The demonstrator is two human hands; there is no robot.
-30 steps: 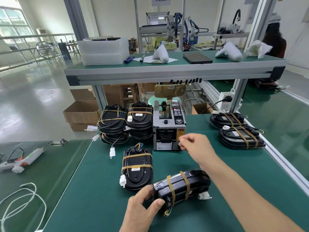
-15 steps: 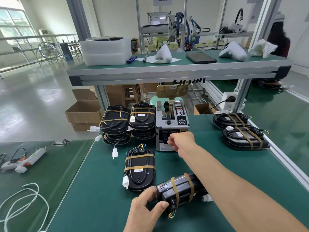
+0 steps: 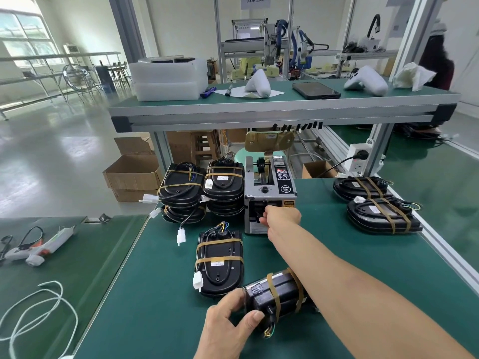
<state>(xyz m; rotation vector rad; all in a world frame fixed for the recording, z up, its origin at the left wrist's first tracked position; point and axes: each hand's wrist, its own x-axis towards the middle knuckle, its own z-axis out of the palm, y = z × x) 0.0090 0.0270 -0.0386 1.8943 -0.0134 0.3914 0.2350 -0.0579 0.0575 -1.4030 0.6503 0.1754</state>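
Note:
A black oblong unit (image 3: 274,294) bound with two amber tape bands lies on its side near the front of the green table (image 3: 155,294). My left hand (image 3: 228,325) grips its near end, thumb on top. My right hand (image 3: 281,216) reaches across it to the grey tape dispenser (image 3: 269,187). Its fingers are curled at the outlet slot, and what they pinch is hidden. A second banded black unit (image 3: 220,263) lies flat just left of my right forearm.
Two stacks of banded units (image 3: 181,187) (image 3: 224,185) stand left of the dispenser, and two more units (image 3: 381,213) lie at the right edge. A glue gun (image 3: 39,248) and white cord (image 3: 39,307) lie on the left bench. An overhead shelf (image 3: 259,110) spans the back.
My right hand has moved forward and left from beside the dispenser's front corner to its outlet slot. My left hand has kept its grip on the black unit.

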